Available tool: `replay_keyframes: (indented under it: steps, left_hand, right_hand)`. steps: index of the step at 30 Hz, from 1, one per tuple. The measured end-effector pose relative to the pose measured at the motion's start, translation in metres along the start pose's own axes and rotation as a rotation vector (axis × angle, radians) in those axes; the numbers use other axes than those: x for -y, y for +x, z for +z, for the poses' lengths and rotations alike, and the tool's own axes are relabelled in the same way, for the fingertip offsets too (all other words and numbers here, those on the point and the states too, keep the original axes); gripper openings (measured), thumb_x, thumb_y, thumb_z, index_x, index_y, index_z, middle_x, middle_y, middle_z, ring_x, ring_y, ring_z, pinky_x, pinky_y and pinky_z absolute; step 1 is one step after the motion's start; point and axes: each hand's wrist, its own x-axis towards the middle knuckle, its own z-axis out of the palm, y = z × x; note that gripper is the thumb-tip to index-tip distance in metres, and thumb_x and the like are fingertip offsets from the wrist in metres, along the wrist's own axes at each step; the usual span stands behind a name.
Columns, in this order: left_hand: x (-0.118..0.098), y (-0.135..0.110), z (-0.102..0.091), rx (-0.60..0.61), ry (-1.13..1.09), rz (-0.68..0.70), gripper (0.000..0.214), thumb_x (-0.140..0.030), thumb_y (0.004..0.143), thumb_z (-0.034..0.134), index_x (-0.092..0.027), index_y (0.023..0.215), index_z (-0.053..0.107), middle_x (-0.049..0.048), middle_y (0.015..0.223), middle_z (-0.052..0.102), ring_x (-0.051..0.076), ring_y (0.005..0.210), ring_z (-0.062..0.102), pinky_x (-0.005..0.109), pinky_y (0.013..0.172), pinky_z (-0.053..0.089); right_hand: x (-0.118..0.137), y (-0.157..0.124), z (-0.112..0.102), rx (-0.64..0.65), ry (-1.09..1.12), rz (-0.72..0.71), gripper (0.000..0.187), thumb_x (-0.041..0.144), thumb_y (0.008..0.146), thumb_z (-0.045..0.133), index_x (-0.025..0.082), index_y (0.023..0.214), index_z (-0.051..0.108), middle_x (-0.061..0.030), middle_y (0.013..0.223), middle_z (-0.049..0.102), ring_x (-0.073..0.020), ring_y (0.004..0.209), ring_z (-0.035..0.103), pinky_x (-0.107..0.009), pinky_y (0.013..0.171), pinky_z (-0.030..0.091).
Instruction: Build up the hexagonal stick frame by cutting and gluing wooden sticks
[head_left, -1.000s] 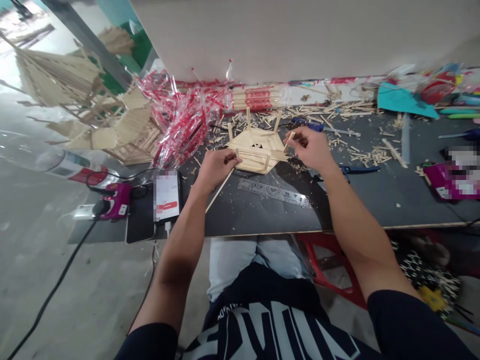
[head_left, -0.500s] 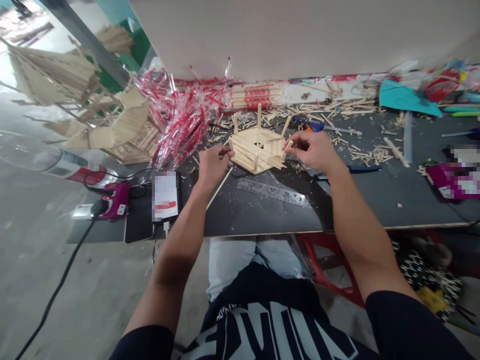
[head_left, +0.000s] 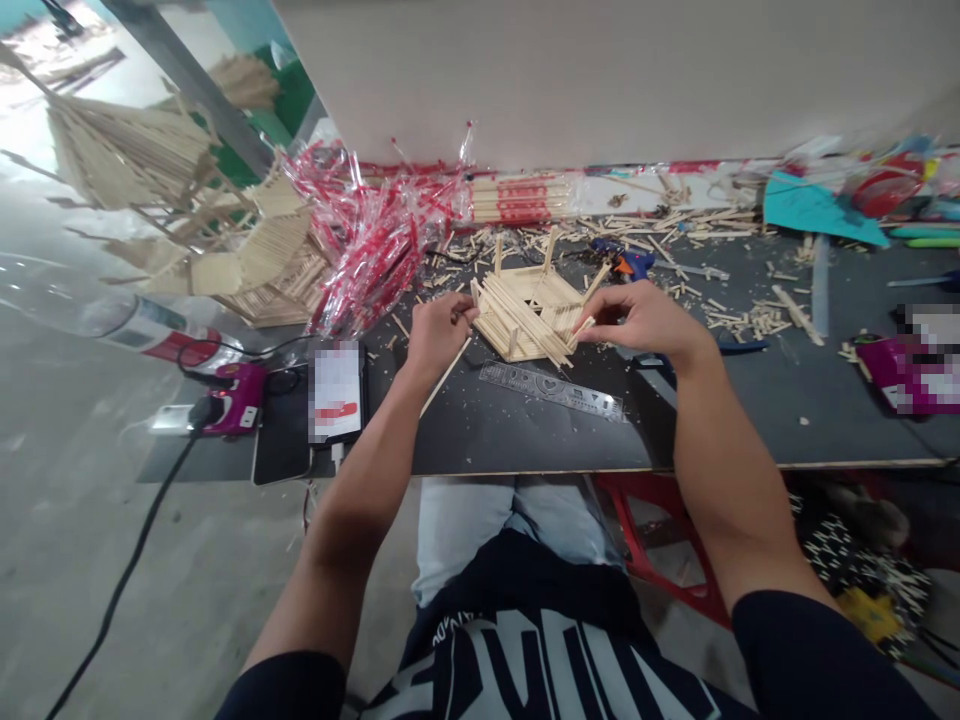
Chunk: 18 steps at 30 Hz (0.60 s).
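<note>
A hexagonal platform of thin bamboo sticks [head_left: 562, 290] with short posts standing at its corners lies on the dark table. Several loose long sticks [head_left: 525, 318] rest slantwise across it. My left hand [head_left: 441, 330] pinches the platform's left corner post, fingers closed. At the right front corner, my right hand [head_left: 649, 322] closes thumb and fingertips on another short post. A clear plastic ruler [head_left: 551, 390] lies just in front of the platform. One single stick [head_left: 447, 376] sits on the table beside my left wrist.
Red-and-clear plastic wrappers [head_left: 375, 240] are heaped at back left, near a larger stick model [head_left: 255, 250]. A blue glue gun [head_left: 634, 262] lies behind my right hand. Left are a phone [head_left: 336, 392] and a purple power strip [head_left: 238, 398]. Stick scraps [head_left: 757, 315] litter the right.
The platform has turned clockwise, its back posts swinging right. My right hand has come nearer to me with its corner, while my left hand keeps to the left corner. The view has shifted slightly.
</note>
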Motion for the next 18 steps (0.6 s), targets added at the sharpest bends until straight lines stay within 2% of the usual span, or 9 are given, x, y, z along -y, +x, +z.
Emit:
replay_keyframes:
  steps: [2,5,10,14,18]
  left_hand:
    - [-0.001,0.0,0.002,0.027,-0.094,-0.065,0.013,-0.025,0.088,0.064,-0.017,0.093,0.074,0.0035,0.08,0.077,0.013,0.056,0.067,0.027,0.058,0.053]
    - [-0.002,0.0,0.003,0.091,-0.171,-0.122,0.021,-0.03,0.091,0.063,-0.016,0.105,0.072,0.0094,0.101,0.079,0.012,0.055,0.068,0.025,0.049,0.051]
    - [0.0,0.001,0.004,0.099,-0.174,-0.099,0.022,-0.026,0.092,0.062,-0.017,0.111,0.066,0.0125,0.123,0.075,0.007,0.057,0.066,0.022,0.051,0.051]
    - [0.001,0.001,0.006,0.123,-0.147,-0.098,0.022,-0.022,0.092,0.059,-0.016,0.113,0.065,0.0132,0.121,0.075,0.008,0.057,0.065,0.024,0.057,0.054]
    - [0.004,0.002,0.005,0.123,0.027,0.013,0.017,-0.017,0.089,0.058,-0.018,0.101,0.071,0.008,0.104,0.079,0.013,0.069,0.067,0.03,0.072,0.055]
  right_hand:
    - [0.0,0.0,-0.001,-0.008,-0.003,0.004,0.045,0.065,0.071,0.083,0.021,0.073,0.073,-0.0046,0.07,0.072,-0.0148,0.06,0.055,-0.032,0.056,0.043]
    - [0.0,0.0,-0.001,-0.033,-0.011,0.015,0.044,0.064,0.072,0.082,0.021,0.073,0.072,-0.0061,0.076,0.074,-0.0158,0.062,0.057,-0.033,0.058,0.044]
    - [-0.002,0.004,0.007,-0.066,-0.031,0.012,0.042,0.063,0.076,0.078,0.022,0.08,0.074,-0.0029,0.066,0.067,-0.0145,0.058,0.052,-0.033,0.058,0.042]
    - [-0.004,0.009,0.014,-0.092,-0.058,-0.008,0.037,0.059,0.081,0.075,0.022,0.083,0.073,-0.0005,0.061,0.06,-0.0141,0.056,0.048,-0.033,0.058,0.039]
    - [-0.005,0.01,0.016,-0.103,-0.081,-0.016,0.032,0.055,0.082,0.075,0.023,0.083,0.073,-0.0001,0.061,0.059,-0.0141,0.055,0.047,-0.033,0.058,0.039]
